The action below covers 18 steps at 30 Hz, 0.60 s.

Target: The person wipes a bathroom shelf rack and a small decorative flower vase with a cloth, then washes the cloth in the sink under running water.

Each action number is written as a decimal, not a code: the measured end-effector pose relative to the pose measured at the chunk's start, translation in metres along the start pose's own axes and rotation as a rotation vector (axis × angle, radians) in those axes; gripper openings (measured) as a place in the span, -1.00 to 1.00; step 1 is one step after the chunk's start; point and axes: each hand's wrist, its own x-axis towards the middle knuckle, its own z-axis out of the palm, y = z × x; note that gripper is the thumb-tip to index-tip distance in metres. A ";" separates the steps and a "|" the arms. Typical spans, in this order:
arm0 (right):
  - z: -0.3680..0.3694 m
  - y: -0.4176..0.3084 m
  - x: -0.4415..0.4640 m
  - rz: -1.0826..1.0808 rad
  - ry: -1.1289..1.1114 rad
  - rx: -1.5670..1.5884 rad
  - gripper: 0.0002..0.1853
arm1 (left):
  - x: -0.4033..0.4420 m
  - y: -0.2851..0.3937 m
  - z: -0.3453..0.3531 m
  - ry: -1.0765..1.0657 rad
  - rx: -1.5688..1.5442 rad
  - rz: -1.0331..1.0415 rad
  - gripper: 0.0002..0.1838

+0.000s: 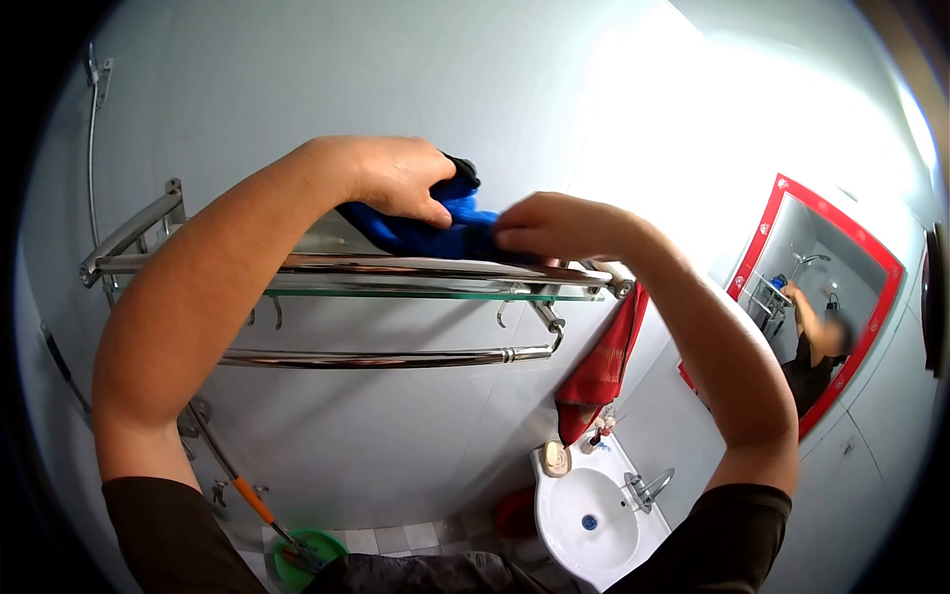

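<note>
A blue cloth with a black part (457,238) lies bunched on the upper tier of a chrome wall rack (396,263). My left hand (401,180) grips it from the left, thumb on the near side and fingers curled over the black part. At the cloth's right end is my right hand (559,223), slightly blurred, its fingers bent around the fabric. Both arms reach up over the rack's front rail. The far side of the cloth is hidden behind my hands.
Below the rack's glass shelf (426,294) runs a lower towel bar (396,357). A red towel (606,366) hangs at the right, above a white sink (584,515) with a faucet (648,488). A red-framed mirror (764,223) is on the right wall. An orange-handled mop (252,498) stands in a green basin (322,543).
</note>
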 end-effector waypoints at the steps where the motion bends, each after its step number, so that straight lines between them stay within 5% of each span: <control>1: 0.005 0.003 0.015 -0.088 0.002 0.092 -0.64 | 0.000 -0.005 -0.002 -0.001 0.040 0.018 -0.57; 8: 0.006 -0.026 0.052 -0.219 -0.010 -0.348 -0.71 | -0.005 -0.019 -0.016 -0.121 0.134 -0.163 -0.54; 13: 0.008 0.038 0.038 0.040 0.001 -0.680 -0.64 | 0.006 -0.020 0.000 -0.077 0.022 0.101 -0.57; 18: 0.006 0.015 0.027 0.066 0.021 -0.472 -0.62 | -0.001 -0.022 0.003 -0.235 0.035 0.125 -0.56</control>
